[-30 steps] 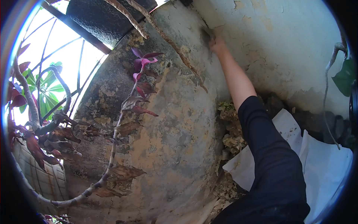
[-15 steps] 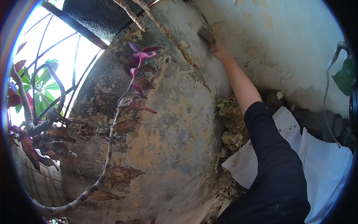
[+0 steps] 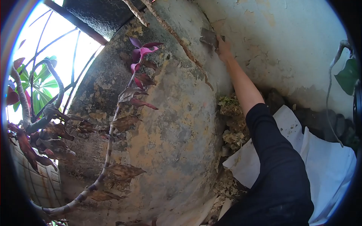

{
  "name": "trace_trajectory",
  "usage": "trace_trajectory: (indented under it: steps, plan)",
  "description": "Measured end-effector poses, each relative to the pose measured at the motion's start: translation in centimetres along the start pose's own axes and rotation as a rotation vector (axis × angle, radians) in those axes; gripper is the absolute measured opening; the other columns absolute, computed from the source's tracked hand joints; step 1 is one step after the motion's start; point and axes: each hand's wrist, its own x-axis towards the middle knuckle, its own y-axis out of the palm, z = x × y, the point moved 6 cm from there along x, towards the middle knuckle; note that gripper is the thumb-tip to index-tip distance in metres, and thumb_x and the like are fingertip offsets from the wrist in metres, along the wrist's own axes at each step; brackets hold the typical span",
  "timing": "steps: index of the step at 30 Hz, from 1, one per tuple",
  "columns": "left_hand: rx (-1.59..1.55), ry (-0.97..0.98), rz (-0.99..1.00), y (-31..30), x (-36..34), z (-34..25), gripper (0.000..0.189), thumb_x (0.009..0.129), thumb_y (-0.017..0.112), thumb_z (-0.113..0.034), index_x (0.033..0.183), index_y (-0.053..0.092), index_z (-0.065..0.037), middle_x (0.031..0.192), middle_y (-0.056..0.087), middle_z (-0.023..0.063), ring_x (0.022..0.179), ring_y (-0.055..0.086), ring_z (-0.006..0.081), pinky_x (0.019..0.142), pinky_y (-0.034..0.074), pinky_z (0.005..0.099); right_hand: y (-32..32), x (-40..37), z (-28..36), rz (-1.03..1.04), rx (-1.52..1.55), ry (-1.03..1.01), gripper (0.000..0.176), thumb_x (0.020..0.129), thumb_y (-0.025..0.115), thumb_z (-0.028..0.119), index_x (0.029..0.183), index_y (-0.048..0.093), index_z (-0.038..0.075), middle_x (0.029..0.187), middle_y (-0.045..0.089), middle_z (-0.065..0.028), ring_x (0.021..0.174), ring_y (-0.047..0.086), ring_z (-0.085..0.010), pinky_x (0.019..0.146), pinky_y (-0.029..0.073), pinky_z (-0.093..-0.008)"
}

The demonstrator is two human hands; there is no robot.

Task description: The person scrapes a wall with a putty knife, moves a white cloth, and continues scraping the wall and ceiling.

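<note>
High on the weathered wall (image 3: 166,135), close to the corner, my right hand (image 3: 223,49) is closed around a flat scraper (image 3: 208,38). Its broad grey blade points left and lies against the wall's surface, where pale and stained patches of old paint show. A bit of dark handle sticks out past my fingers. My arm reaches up from the lower right in a dark sleeve (image 3: 279,165). My left hand is out of view.
A thin brown root (image 3: 181,45) hangs in front of the wall, left of the scraper. A purple-leaved plant stem (image 3: 109,150) curves up at left. White sheets (image 3: 324,162) lie below at right, beside crumbly rubble (image 3: 233,139). The adjoining wall (image 3: 286,49) has peeling paint.
The scraper blade has turned to show more of its flat face, and my right hand has shifted slightly right and down. The view has moved a little.
</note>
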Motion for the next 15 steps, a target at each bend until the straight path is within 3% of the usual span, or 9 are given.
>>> trace_trajectory:
  steps: [2, 9, 11, 12, 14, 15]
  plan:
    - [0.007, 0.002, -0.01, 0.0, -0.1, 0.3, 0.143, 0.033, 0.023, -0.095, 0.134, 0.021, 0.007, 0.126, 0.025, 0.0422, 0.121, 0.033, 0.0459, 0.089, 0.034, 0.0455, 0.7, -0.4, 0.5, 0.17, -0.024, -0.004, 0.028, 0.084, 0.055, 0.032, 0.088, 0.05, 0.005, 0.072, 0.048, -0.0034, 0.055, 0.042, -0.0128, 0.047, 0.037, -0.0283]
    - [-0.005, 0.026, -0.091, -2.6, -0.5, -0.2, 0.143, 0.033, 0.023, -0.095, 0.134, 0.02, 0.007, 0.126, 0.025, 0.0423, 0.12, 0.033, 0.0457, 0.088, 0.035, 0.0454, 0.9, -1.5, 1.5, 0.125, 0.054, 0.042, 0.023, 0.085, 0.054, 0.029, 0.09, 0.049, 0.007, 0.077, 0.048, -0.0048, 0.051, 0.04, -0.0124, 0.043, 0.034, -0.026]
    - [0.003, 0.023, -0.109, -3.2, -0.7, 0.1, 0.143, 0.034, 0.023, -0.095, 0.134, 0.02, 0.007, 0.126, 0.025, 0.0424, 0.12, 0.033, 0.0457, 0.088, 0.035, 0.0453, 2.6, -1.9, -0.5, 0.261, 0.334, 0.267, 0.026, 0.086, 0.053, 0.029, 0.097, 0.045, 0.007, 0.076, 0.048, -0.0052, 0.054, 0.041, -0.0135, 0.044, 0.035, -0.0279]
    - [0.01, 0.019, -0.118, -3.5, -0.7, 0.3, 0.143, 0.034, 0.023, -0.095, 0.134, 0.02, 0.007, 0.126, 0.025, 0.0424, 0.12, 0.033, 0.0457, 0.088, 0.035, 0.0453, 3.5, -2.2, -0.1, 0.256, 0.339, 0.27, 0.026, 0.086, 0.053, 0.029, 0.097, 0.045, 0.007, 0.076, 0.048, -0.0052, 0.054, 0.041, -0.0135, 0.044, 0.035, -0.0279]
    - [0.039, 0.022, -0.15, -3.4, -0.3, 1.6, 0.143, 0.034, 0.023, -0.095, 0.134, 0.02, 0.007, 0.126, 0.025, 0.0424, 0.12, 0.033, 0.0457, 0.088, 0.035, 0.0452, 2.8, -2.2, 0.2, 0.027, 0.313, 0.24, 0.039, 0.088, 0.049, 0.033, 0.112, 0.04, 0.004, 0.091, 0.053, -0.0109, 0.073, 0.052, -0.0202, 0.061, 0.044, -0.0334]
    - [0.046, 0.017, -0.161, -3.5, 0.0, 1.9, 0.142, 0.034, 0.023, -0.095, 0.134, 0.02, 0.007, 0.126, 0.025, 0.0424, 0.12, 0.033, 0.0456, 0.088, 0.035, 0.0452, 2.1, -2.0, 0.1, 0.021, 0.321, 0.243, 0.039, 0.088, 0.049, 0.033, 0.112, 0.04, 0.004, 0.091, 0.053, -0.0109, 0.073, 0.052, -0.0202, 0.061, 0.044, -0.0334]
